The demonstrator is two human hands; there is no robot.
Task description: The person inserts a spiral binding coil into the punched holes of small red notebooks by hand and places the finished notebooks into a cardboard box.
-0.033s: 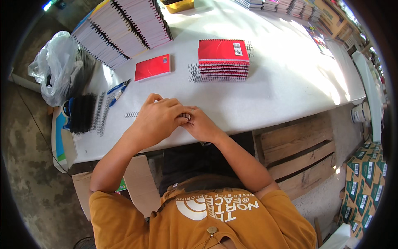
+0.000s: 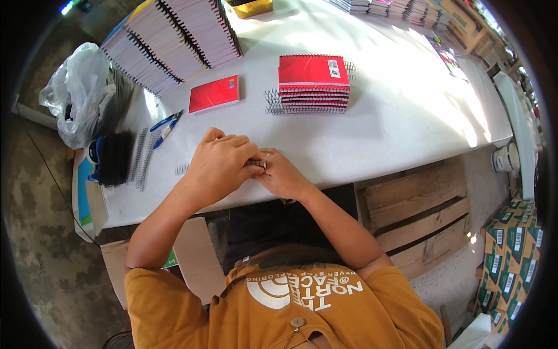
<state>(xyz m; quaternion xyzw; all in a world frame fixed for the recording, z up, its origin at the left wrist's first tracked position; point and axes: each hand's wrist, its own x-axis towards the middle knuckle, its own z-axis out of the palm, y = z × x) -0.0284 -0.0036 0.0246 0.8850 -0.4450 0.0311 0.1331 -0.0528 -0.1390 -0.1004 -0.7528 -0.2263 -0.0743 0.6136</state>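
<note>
My left hand arches over the near table edge, fingers bent and closed around a wire spiral coil whose free end sticks out to its left. Against its fingertips, my right hand is closed on a small notebook; just a sliver of its coiled edge shows, and the hands hide the rest. Beyond them lies a single red notebook. To its right rises a stack of red notebooks with wire coils poking out at its sides.
Blue-handled pliers lie at the left beside loose wire coils and a dark bundle of coils. Behind them are a clear plastic bag and tall stacks of spiral-bound books. A wooden crate stands below the table at right.
The coil's free end left of my left hand is slightly shorter and lower. My left hand's fingers have shifted a little, showing more of the coiled edge.
</note>
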